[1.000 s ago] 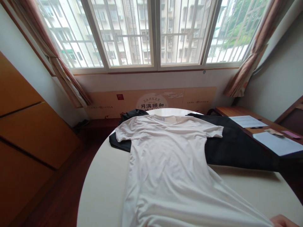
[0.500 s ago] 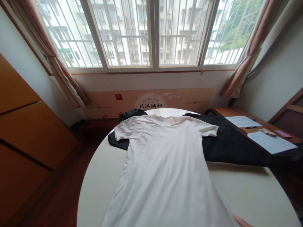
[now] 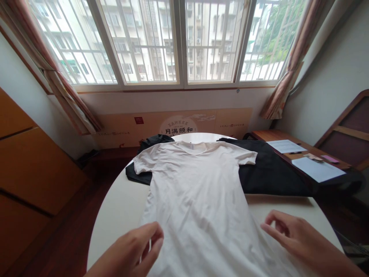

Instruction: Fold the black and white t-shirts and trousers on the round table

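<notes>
A white short-sleeved T-shirt (image 3: 198,184) lies spread face up, its neckline toward the window and its lower part running out at the bottom of the view. At its left side my left hand (image 3: 141,246) hovers with fingers curled and the thumb apart from them, holding nothing. Across from it, my right hand (image 3: 288,231) is bent the same way beside the shirt's right edge, a gap showing between thumb and index finger. Whether either hand touches the cloth I cannot tell.
The shirt lies on a round white table (image 3: 112,215). Black cloth (image 3: 271,169) is under its right sleeve, and a black bundle (image 3: 138,173) under the left. On the right a wooden desk (image 3: 259,135) holds papers (image 3: 317,169). A large cardboard panel (image 3: 115,123) stands below the window.
Both hands have come into view from the bottom; before, only a fingertip showed at lower right. The shirt's lower part has more wrinkles now. My view has shifted slightly to the right.
</notes>
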{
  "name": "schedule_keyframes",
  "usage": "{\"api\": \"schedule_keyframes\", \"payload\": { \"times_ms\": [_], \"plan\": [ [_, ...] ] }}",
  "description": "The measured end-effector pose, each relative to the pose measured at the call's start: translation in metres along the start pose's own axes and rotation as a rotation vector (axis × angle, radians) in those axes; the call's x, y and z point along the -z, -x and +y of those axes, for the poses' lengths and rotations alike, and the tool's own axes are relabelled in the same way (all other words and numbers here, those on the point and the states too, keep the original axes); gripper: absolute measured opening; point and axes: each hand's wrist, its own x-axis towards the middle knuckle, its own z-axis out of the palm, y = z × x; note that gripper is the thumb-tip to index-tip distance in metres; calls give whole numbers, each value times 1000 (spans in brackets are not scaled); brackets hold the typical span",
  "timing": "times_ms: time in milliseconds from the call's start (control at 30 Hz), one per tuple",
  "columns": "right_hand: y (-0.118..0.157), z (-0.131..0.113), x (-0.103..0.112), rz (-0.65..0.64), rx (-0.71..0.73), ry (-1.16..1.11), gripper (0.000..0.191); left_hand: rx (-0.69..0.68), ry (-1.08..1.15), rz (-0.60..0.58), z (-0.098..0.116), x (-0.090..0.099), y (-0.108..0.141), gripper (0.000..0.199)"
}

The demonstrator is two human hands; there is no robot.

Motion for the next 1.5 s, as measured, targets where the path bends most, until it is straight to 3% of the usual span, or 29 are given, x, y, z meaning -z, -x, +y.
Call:
{"api": "schedule_keyframes", "payload": {
  "times_ms": [100, 167, 233, 367, 433, 533, 600, 733, 867, 1000, 1133, 1267, 1400, 1500],
  "plan": [
    [-19, -26, -15, -72, 27, 47, 37, -39, -57, 38, 24, 6, -36, 25],
    [-22, -28, -19, -73, 49, -19, 38, -64, -79, 80, 21, -1, -51, 22],
    [-20, -19, -15, -106, 30, -159, 42, -65, -87, 117, 10, -11, -60, 23],
    [-18, 17, 6, -356, -197, -351, 52, -24, -93, 163, -9, -22, -68, 20],
    [-30, 34, 22, -373, -213, -367, 53, -1, -100, 164, -10, -22, -69, 17],
    [-78, 50, 51, -128, -148, -322, 53, 17, -114, 176, -5, -19, -69, 13],
    [-127, 56, 69, 88, -202, -247, 51, 21, -117, 185, -2, -18, -68, 12],
    [-225, 59, 85, 256, -220, -91, 47, 31, -123, 203, -1, -19, -67, 13],
    [-283, 50, 72, 166, -170, 57, 37, 54, -104, 229, 0, -22, -67, 14],
    [-302, 34, 64, 97, -70, 25, 22, 65, 15, 271, -4, -18, -65, 16],
    [-311, 25, 84, 136, -22, -17, 24, 173, 63, 410, -24, 5, -67, 29],
    [-322, 24, 116, 30, 15, -78, 32, 302, -31, 528, -60, 46, -90, 31],
    [-335, 27, 144, -73, 30, -129, 33, 344, -142, 578, -90, 92, -140, 37],
    [-348, 26, 154, -53, 35, -71, 30, 251, -243, 571, -100, 120, -190, 37]
  ]
}}
